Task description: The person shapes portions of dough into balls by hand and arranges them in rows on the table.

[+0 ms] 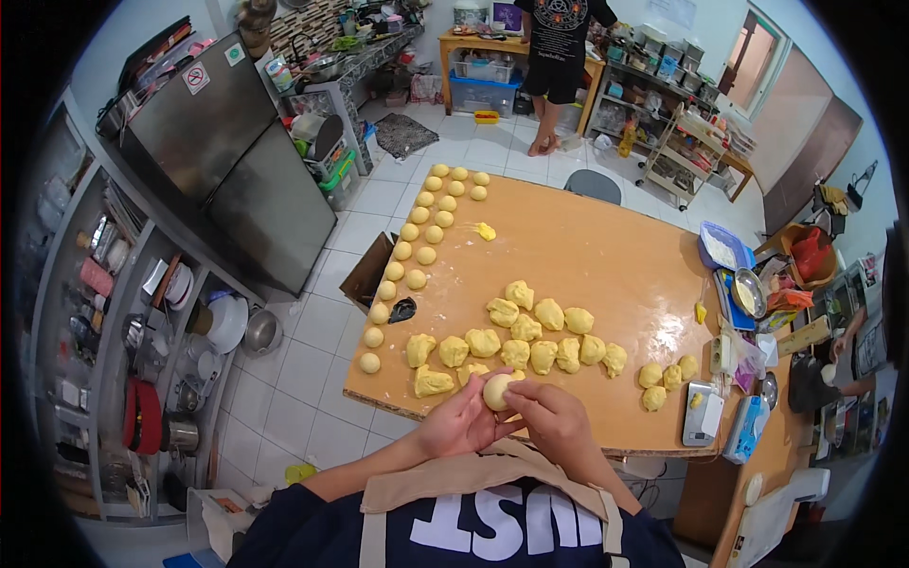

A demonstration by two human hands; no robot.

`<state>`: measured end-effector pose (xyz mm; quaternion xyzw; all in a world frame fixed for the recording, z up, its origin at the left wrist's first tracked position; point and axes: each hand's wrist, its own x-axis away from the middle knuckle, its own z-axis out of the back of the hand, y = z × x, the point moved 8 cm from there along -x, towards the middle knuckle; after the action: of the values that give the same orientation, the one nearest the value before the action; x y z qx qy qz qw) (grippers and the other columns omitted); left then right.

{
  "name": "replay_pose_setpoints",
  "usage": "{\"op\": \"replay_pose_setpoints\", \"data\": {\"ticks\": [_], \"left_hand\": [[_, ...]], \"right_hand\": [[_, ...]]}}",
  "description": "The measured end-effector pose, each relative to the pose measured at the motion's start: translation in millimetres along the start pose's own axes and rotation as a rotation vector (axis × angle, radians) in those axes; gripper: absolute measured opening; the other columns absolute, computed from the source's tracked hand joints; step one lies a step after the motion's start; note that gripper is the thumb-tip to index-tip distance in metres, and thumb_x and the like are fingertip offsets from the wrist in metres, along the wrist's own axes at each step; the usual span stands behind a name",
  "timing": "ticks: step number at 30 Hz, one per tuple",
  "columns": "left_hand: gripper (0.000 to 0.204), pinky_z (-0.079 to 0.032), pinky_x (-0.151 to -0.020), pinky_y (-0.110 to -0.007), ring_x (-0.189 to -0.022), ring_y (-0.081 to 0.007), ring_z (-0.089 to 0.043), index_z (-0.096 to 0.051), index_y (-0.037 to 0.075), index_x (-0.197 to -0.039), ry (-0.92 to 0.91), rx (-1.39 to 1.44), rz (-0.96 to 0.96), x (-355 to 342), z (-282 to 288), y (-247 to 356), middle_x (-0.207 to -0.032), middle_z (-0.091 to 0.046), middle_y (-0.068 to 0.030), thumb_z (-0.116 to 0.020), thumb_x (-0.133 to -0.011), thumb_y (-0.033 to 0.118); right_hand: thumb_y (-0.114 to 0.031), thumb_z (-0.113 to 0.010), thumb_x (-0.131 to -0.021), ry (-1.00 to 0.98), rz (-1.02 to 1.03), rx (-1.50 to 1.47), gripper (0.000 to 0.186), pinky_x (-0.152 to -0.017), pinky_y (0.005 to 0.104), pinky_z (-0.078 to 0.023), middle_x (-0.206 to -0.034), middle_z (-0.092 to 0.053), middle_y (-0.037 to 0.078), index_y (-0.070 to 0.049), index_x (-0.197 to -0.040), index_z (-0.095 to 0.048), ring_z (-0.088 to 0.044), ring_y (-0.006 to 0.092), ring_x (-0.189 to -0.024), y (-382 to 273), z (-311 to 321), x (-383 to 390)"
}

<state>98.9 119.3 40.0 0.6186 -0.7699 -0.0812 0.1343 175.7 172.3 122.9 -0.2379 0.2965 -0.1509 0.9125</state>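
Yellow dough ball (496,393) sits between left fingers (467,399) and right fingers (530,401).

Fingers (540,398) hide part of the ball (495,390); the upper edge crops a person (559,47); the scale (702,423) is too small to read.

left grip (454,423) and right grip (554,414) hold smooth dough ball (496,391); rough dough lumps (515,354) just beyond them on counter (587,246); round balls (426,256) in rows, left of grips; scale (703,417) to right.
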Motion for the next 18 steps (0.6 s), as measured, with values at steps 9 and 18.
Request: {"op": "replay_pose_setpoints", "data": {"ticks": [9, 18], "left_hand": [[0.046, -0.03, -0.116, -0.04, -0.138, -0.0202, -0.035, -0.032, 0.011, -0.145, -0.091, -0.389, -0.193, 5, -14, 18, -0.151, -0.031, -0.0107, -0.041, -0.104, 0.031], [0.048, -0.049, -0.101, -0.032, -0.119, -0.0182, -0.055, -0.034, 0.009, -0.143, 0.243, -0.274, 0.056, 20, 38, 7, -0.135, -0.049, -0.0085, -0.053, -0.1, 0.017]], "right_hand": [[0.001, -0.074, -0.073, 0.269, -0.069, -0.163, 0.024, -0.063, 0.0309, -0.056, -0.083, -0.067, 0.01, -0.006, -0.095, -0.07, -0.067, 0.0244, -0.072, -5, 26, -5], [0.002, -0.065, -0.074, 0.029, -0.073, -0.1, 0.022, -0.068, 0.0335, -0.057, -0.094, -0.068, 0.01, -0.006, -0.095, -0.067, -0.069, 0.0261, -0.085, 6, -9, 5]]}}
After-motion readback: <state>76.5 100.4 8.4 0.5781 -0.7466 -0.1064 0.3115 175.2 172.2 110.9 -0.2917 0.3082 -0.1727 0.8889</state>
